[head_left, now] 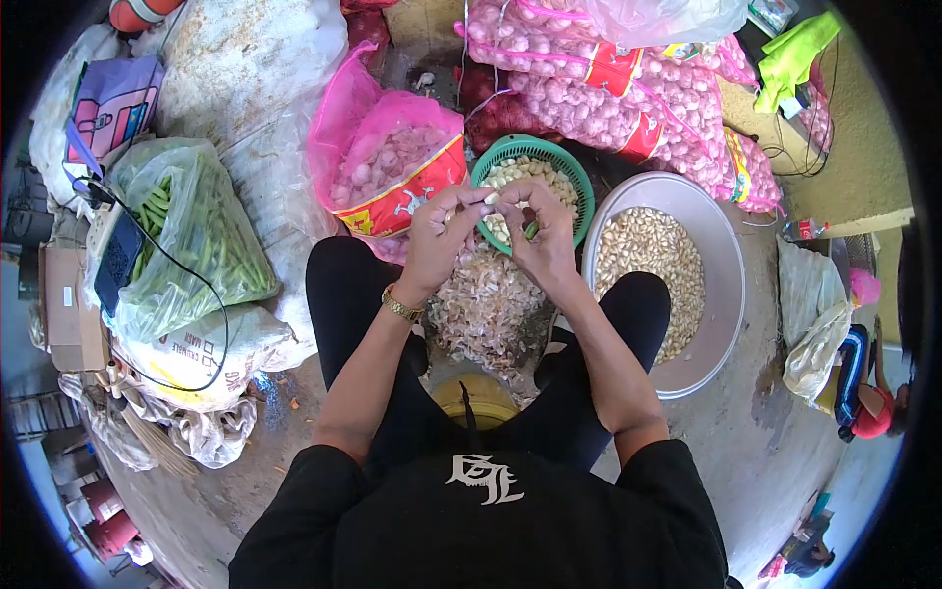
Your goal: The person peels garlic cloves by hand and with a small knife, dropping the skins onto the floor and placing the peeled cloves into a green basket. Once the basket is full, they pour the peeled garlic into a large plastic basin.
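Note:
Both hands meet over the near edge of a green basket (561,155) that holds pale peeled cloves. Between the fingertips sits a small whitish garlic clove (492,199). My left hand (439,236) pinches it from the left. From the other side, my right hand (543,236) closes its thumb and finger on the clove, with something green showing in the palm, perhaps a knife handle. Below the hands lies a heap of papery garlic skins (488,309). To the right, a wide grey basin (724,294) holds many cloves.
An open pink mesh bag (339,118) of garlic stands left of the basket. Full garlic sacks (559,98) are stacked behind. Farther left is a plastic bag of green pods (221,236). A yellow stool (476,398) is under the person. Other people are at the right edge.

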{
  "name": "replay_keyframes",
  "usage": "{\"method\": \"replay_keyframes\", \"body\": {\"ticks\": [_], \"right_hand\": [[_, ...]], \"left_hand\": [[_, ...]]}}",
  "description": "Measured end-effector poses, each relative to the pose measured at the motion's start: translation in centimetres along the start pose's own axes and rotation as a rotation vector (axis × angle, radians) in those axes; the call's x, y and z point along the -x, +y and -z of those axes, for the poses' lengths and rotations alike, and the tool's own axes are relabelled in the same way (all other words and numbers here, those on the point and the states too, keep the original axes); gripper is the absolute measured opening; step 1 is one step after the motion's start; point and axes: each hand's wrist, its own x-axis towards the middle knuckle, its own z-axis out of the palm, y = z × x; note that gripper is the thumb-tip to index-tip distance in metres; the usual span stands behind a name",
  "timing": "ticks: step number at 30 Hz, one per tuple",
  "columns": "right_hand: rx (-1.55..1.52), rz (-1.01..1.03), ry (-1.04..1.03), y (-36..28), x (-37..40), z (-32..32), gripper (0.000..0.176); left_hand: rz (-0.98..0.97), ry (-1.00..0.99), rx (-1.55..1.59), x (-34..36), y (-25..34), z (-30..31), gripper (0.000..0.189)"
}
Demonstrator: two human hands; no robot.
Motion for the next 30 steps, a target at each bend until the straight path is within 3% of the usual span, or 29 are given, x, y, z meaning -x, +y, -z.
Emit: {"method": "replay_keyframes", "body": {"ticks": [8,20,27,30], "right_hand": [[-0.08,-0.038,-0.049,-0.1,-0.1,0.2,0.008],[-0.131,-0.036,-0.016,0.2,0.2,0.3,0.01],[-0.054,0.127,-0.069,-0.7,0.0,1.4,0.024],[-0.016,0.071,-0.147,-1.3,0.4,2.0,0.026]], "left_hand": [[0.077,-0.077,0.047,-0.1,2.0,-0.2,0.023],[0.242,-0.113,0.202,-0.3,1.5,0.1,0.021],[0.27,-0.103,0.385,-0.4,1.7,0.3,0.02],[0.253,0.008,0.389,-0.8,2.1,-0.1,0.023]]}}
